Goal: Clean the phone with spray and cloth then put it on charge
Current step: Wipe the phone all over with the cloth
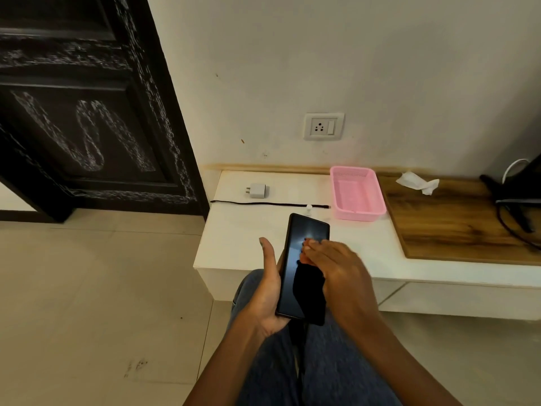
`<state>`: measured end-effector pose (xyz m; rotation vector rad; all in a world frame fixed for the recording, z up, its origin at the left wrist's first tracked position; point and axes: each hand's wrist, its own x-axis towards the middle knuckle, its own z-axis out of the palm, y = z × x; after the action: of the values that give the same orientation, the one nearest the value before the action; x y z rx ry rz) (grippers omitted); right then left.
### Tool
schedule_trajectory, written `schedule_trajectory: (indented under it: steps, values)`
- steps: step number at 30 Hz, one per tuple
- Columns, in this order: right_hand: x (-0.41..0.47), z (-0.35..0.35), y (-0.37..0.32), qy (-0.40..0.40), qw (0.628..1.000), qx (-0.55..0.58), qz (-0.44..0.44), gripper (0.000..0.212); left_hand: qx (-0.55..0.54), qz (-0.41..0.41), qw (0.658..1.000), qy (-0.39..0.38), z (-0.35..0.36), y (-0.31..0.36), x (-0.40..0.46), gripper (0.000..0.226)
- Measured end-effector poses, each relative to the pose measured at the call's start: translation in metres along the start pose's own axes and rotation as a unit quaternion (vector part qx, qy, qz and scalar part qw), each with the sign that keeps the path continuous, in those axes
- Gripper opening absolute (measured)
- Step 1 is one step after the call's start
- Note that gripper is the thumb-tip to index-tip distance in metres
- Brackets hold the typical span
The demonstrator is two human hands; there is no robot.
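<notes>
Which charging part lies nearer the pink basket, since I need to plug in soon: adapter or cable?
The black cable: its right end nearly reaches the pink basket. The white adapter lies further left.

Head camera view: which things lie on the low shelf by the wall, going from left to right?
Charger adapter → black cable → pink basket → crumpled white tissue → dark bag with cords.
</notes>
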<state>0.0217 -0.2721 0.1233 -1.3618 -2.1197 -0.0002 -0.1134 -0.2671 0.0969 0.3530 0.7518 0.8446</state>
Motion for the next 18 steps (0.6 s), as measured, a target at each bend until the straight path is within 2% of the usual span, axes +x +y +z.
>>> schedule_trajectory:
  steps: [5, 9, 14, 16, 18]
  values:
    - [0.022, -0.007, 0.017, -0.004, 0.996, -0.022, 0.085, 0.052, 0.011, 0.003, 1.0, -0.004, 0.007, 0.001, -0.002, 0.083]
    - [0.033, 0.001, 0.009, 0.04, 0.998, 0.022, 0.043, 0.038, 0.017, -0.004, 1.0, -0.002, 0.008, 0.005, -0.002, 0.082]
    - [0.014, 0.002, -0.002, 0.043, 0.999, 0.012, -0.028, 0.027, 0.006, 0.002, 1.0, -0.016, 0.004, 0.006, -0.006, 0.084]
    - [0.017, -0.002, 0.007, 0.038, 0.999, 0.007, -0.016, 0.026, -0.005, 0.003, 1.0, -0.02, 0.006, 0.005, -0.008, 0.086]
    - [0.025, -0.005, 0.015, 0.03, 0.999, 0.013, 0.026, 0.034, 0.005, 0.004, 1.0, -0.02, 0.01, 0.004, -0.008, 0.088]
